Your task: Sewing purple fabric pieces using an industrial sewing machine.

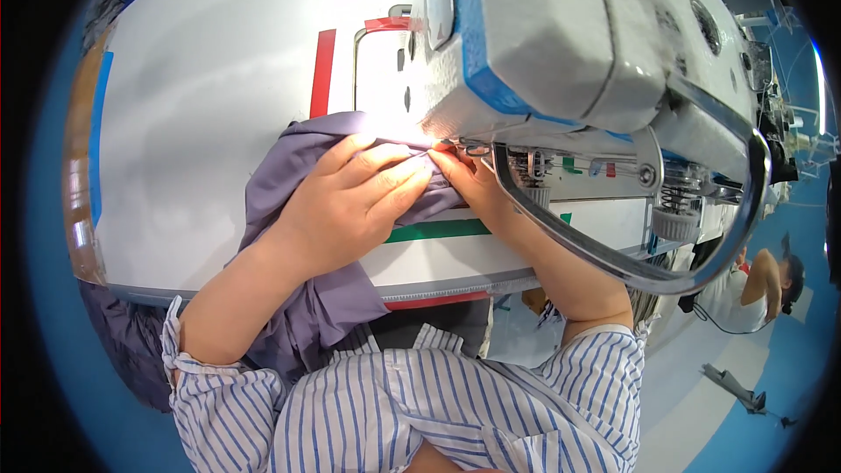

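Observation:
Purple fabric [279, 166] lies bunched at the front of a white sewing machine [552, 44] and drapes over the table edge toward my lap. My left hand [355, 197] bends over it from above, its fingertips closed on the cloth close to the lit needle area; the thumb is hidden. Just right of those fingertips, my right hand [469, 182] pinches the fabric's edge between thumb and fingers. Both hands meet below the machine head. The needle and presser foot are mostly hidden by glare and by the machine.
A curved metal bar [613, 267] arches over my right forearm. Behind it are thread tension knobs [674, 223]. Red tape [322, 74] and green tape [438, 229] mark the white table [175, 149]. Dark cloth [123, 342] hangs at left; another person [745, 293] is at far right.

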Action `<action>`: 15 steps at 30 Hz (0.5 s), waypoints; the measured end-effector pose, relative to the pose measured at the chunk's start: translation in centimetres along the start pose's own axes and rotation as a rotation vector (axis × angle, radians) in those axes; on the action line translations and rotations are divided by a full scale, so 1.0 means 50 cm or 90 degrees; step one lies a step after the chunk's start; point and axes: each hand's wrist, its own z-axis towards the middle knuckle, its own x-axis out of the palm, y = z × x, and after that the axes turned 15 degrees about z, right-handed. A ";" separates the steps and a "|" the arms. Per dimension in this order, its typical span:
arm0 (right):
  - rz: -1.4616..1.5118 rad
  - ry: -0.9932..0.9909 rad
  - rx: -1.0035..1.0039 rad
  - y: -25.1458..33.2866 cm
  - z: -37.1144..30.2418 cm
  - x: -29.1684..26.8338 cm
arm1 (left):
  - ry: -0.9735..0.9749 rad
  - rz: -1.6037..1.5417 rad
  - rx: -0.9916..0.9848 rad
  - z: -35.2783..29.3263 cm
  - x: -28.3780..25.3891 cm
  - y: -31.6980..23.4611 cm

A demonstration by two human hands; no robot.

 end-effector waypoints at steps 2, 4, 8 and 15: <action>-0.125 -0.027 -0.064 0.010 0.004 -0.008 | -0.114 -0.135 -0.124 0.018 0.007 0.001; -0.167 -0.045 -0.120 -0.012 0.000 -0.017 | 0.165 0.143 0.109 0.026 -0.032 0.035; -0.345 -0.022 -0.170 -0.086 -0.012 -0.016 | 0.321 -0.176 -0.065 0.056 -0.034 0.059; -0.140 -0.041 -0.022 -0.101 -0.019 -0.021 | 0.271 0.049 0.115 0.075 -0.032 0.095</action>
